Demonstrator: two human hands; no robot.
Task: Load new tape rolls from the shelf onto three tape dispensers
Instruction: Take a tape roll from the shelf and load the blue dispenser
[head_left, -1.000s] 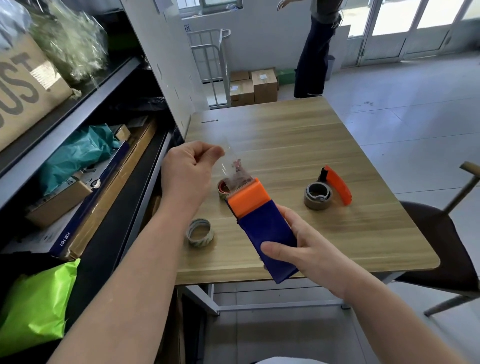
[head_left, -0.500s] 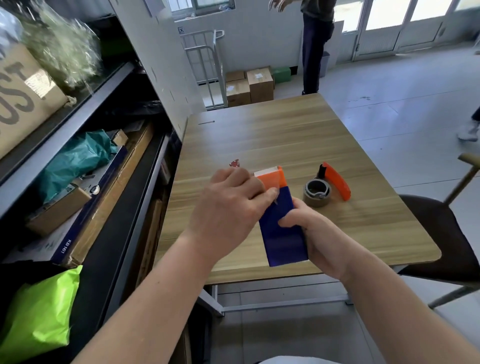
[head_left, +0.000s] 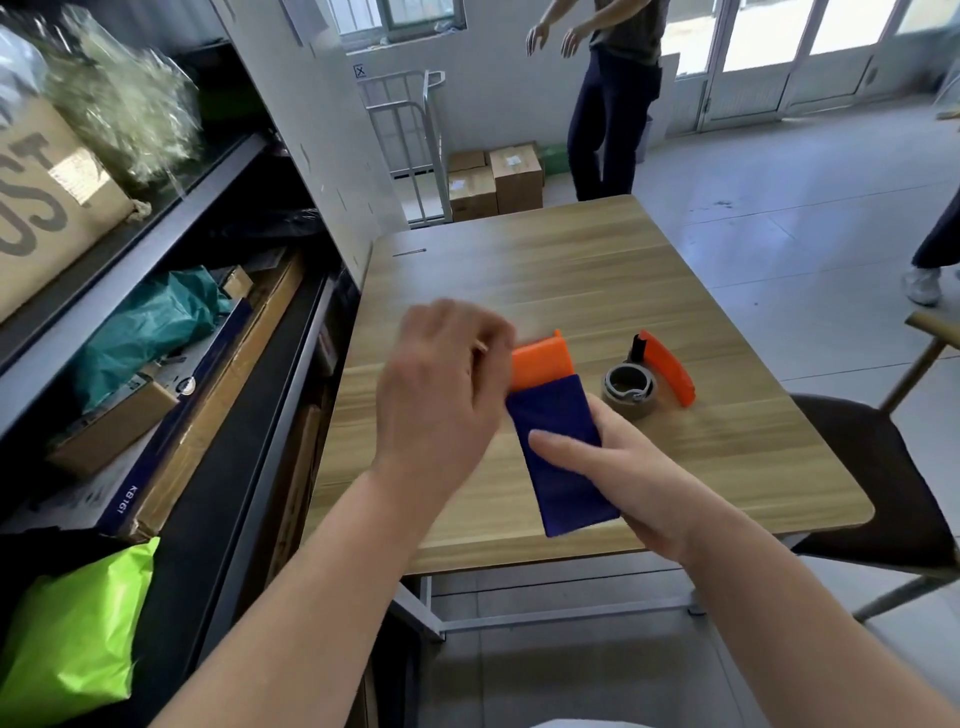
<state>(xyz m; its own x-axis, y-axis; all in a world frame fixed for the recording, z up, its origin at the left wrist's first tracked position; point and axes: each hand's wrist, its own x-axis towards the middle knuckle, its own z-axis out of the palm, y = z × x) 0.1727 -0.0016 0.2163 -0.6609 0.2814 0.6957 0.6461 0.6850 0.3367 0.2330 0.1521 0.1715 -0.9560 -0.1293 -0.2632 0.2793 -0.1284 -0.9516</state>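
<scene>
A tape dispenser (head_left: 556, 415) with a blue body and an orange front end (head_left: 543, 361) is held just above the near part of the wooden table (head_left: 545, 270). My right hand (head_left: 623, 467) grips its blue body from the right. My left hand (head_left: 441, 395), blurred, has its fingers curled onto the left edge of the orange end and hides whatever lies under them. A second, orange dispenser (head_left: 667, 369) lies on the table to the right with a grey tape roll (head_left: 628, 389) in it.
The metal shelf (head_left: 171, 208) on the left holds cardboard boxes, a teal bag and a bright green bag (head_left: 78, 639). A dark chair (head_left: 872, 467) stands at the table's right. A person (head_left: 608, 104) stands beyond the far edge, near stacked boxes (head_left: 493, 179).
My left hand, which was raised to the left pinching a clear strip, came down onto the dispenser's orange end. It now covers the loose rolls on the table's left.
</scene>
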